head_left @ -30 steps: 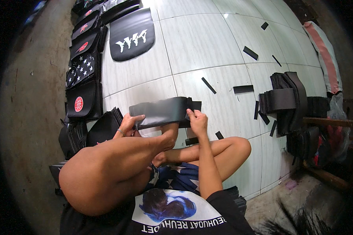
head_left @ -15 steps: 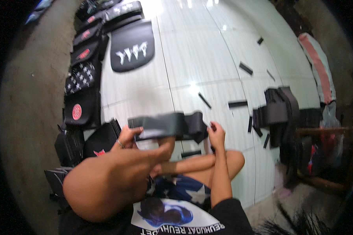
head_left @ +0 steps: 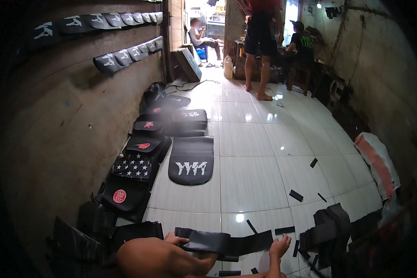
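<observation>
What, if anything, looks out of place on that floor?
Small black strips lie scattered at odd angles on the tile floor, unlike the printed black flaps lined up along the left. No spill is visible, and the held black band shows no obvious damage.

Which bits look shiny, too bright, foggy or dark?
In the head view, glare dots the tiled floor, the doorway is washed out, haze softens some black flaps, held black strips shine faintly, and fisheye darkness rings the corners.
</observation>
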Demonstrator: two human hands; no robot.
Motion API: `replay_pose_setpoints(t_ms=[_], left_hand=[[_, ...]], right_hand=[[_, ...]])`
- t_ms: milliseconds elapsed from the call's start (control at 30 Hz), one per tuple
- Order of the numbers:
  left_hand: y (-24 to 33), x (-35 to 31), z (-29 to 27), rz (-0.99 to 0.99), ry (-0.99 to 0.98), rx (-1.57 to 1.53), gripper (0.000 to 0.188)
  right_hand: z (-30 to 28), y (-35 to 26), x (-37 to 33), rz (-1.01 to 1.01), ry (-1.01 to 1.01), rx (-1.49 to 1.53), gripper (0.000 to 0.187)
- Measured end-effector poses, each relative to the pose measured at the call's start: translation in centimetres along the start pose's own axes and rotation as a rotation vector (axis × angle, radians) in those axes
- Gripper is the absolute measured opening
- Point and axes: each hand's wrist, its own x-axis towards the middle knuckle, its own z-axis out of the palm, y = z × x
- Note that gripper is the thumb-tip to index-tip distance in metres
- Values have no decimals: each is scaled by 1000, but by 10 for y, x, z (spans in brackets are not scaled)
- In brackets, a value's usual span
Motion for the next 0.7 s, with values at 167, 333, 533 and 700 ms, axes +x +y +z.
replay_pose_setpoints(t_ms=[167, 333, 533, 700], left_hand=[[75, -12, -8, 97, 12, 235, 17], [51, -7, -9, 95, -235, 385, 27], [-15, -16, 3, -114, -175, 165, 28], [-178, 0, 58, -636, 120, -224, 31]], right_hand=[[-13, -50, -73, -204, -587, 227, 37], [-7, -34, -79, -122, -332, 96, 29], [-3, -165, -123, -379, -406, 514, 34], [31, -188, -166, -661, -631, 89, 78]])
